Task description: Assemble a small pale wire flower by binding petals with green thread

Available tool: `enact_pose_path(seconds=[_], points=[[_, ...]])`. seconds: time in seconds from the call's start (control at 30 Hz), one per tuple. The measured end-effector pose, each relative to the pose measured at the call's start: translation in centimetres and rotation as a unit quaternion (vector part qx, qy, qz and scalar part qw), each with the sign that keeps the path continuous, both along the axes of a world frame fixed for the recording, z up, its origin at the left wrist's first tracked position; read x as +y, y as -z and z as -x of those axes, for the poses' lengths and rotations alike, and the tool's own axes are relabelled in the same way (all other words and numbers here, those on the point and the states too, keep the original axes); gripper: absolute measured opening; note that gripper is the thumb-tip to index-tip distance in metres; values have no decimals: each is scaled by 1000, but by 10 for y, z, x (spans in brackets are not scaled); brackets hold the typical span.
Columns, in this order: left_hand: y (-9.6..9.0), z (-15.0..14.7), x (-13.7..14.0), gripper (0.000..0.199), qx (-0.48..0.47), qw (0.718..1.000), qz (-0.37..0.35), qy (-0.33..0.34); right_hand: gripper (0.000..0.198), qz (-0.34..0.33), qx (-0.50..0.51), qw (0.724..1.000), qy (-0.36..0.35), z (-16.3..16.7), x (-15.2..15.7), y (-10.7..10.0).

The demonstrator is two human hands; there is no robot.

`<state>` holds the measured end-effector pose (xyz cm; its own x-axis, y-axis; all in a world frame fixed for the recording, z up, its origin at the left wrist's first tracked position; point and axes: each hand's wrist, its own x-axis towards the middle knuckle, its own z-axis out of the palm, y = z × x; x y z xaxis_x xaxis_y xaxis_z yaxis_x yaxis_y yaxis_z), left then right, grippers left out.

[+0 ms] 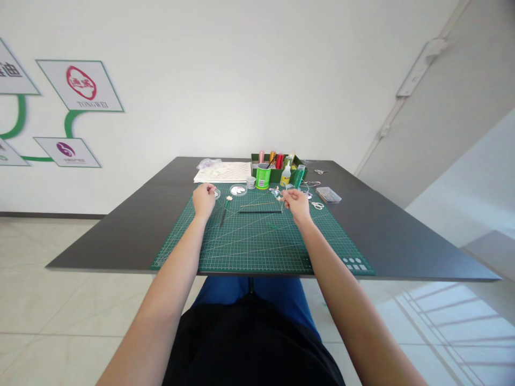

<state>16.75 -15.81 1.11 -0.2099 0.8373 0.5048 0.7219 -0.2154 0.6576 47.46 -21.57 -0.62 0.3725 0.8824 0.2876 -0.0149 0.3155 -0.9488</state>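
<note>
We are holding our left hand (204, 200) by a dish (218, 194) and our right hand (295, 205) by a pale piece (279, 199); whether either is gripping, we cannot tell.

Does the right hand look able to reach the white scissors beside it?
Probably yes: the scissors lie close to the right hand with nothing seen between. What its fingers may hold is too small to tell.

A white wall (249, 80) backs the dark table (129, 230); the floor (48, 305) seems tiled.
</note>
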Motion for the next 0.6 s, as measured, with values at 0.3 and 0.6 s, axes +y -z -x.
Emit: enact_pose_path(seconds=[0.3,0.6], points=[[-6,3,-4,12,-5,1000,8,-16,39,10,-11,1000,19,-2,0,0],[0,5,1,30,9,999,-29,-17,40,11,-58,998,29,0,-1,0]])
